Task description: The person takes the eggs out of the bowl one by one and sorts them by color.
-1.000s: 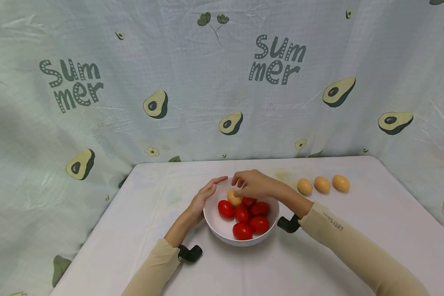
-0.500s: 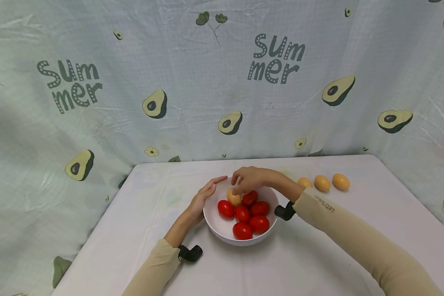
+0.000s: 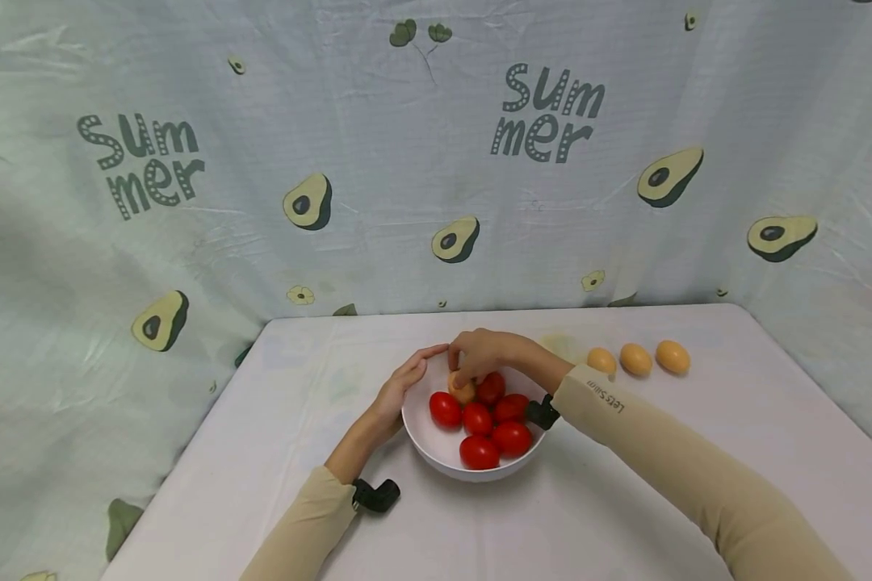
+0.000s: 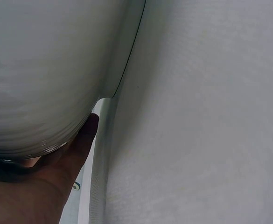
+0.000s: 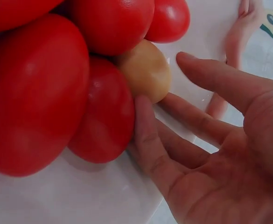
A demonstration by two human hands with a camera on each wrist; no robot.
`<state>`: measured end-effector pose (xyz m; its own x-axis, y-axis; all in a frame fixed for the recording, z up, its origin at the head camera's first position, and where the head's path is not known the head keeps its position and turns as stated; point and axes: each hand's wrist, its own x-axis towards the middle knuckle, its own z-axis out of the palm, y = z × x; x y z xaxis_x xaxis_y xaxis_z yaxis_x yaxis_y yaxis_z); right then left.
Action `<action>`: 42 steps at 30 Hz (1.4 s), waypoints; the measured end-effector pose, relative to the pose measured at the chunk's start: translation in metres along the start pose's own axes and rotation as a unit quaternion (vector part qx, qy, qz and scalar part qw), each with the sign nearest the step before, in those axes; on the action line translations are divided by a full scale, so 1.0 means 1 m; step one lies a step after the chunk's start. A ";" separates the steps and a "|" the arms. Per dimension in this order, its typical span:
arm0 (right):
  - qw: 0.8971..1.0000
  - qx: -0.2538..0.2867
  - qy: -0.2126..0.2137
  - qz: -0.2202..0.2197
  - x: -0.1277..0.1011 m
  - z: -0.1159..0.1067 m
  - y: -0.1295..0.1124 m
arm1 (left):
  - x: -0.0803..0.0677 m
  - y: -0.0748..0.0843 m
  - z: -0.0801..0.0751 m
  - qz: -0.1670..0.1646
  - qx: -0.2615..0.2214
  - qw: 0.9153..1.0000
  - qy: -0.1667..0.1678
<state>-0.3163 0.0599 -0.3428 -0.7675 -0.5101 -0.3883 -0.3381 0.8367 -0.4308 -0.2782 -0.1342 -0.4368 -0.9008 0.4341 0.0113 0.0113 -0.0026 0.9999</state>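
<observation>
Nearby, three eggs (image 3: 635, 359), tomatoes (image 3: 490, 424) crowding bowl (image 3: 436, 448)

The backdrop cloth (image 3: 436, 161) reads "Summer" twice, left and centre; the right sleeve (image 3: 606, 395) reads "Lets Swim".

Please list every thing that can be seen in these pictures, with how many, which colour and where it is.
bowl: one, white, on the table near its middle.
tomatoes: six visible, red, piled inside the bowl.
egg in the bowl: one, tan, at the far side of the bowl beside the tomatoes.
eggs on the table: three, tan, in a row to the right of the bowl.
table: one, white cover.
backdrop cloth: one, pale with avocado prints and the word "Summer", behind and around the table.
left hand: one, rests against the bowl's left outer wall, fingers straight.
right hand: one, reaches into the bowl, fingers touching the egg there.
</observation>
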 end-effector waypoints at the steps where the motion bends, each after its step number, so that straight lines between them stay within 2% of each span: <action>1: 1.000 -0.001 0.003 0.004 0.001 0.000 0.000 | 0.001 0.000 0.000 -0.001 0.001 1.000 0.000; 10: 1.000 -0.016 0.016 0.011 0.004 0.005 -0.002 | 0.001 0.001 0.001 -0.007 -0.017 1.000 0.012; 16: 0.999 -0.018 0.026 0.007 0.005 0.008 -0.002 | 0.000 0.001 0.002 -0.007 -0.007 1.000 0.019; 25: 1.000 -0.015 0.013 0.010 0.004 0.006 -0.001 | 0.000 0.001 0.003 -0.005 -0.014 1.000 0.017; 42: 0.999 0.017 0.027 -0.034 -0.014 -0.011 0.004 | 0.002 0.003 0.005 -0.013 -0.017 1.000 0.020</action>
<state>-0.3131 0.0721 -0.3302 -0.7717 -0.5536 -0.3130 -0.3727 0.7925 -0.4827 -0.2779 -0.1287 -0.4342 -0.9175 0.3974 -0.0154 -0.0269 -0.0234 0.9994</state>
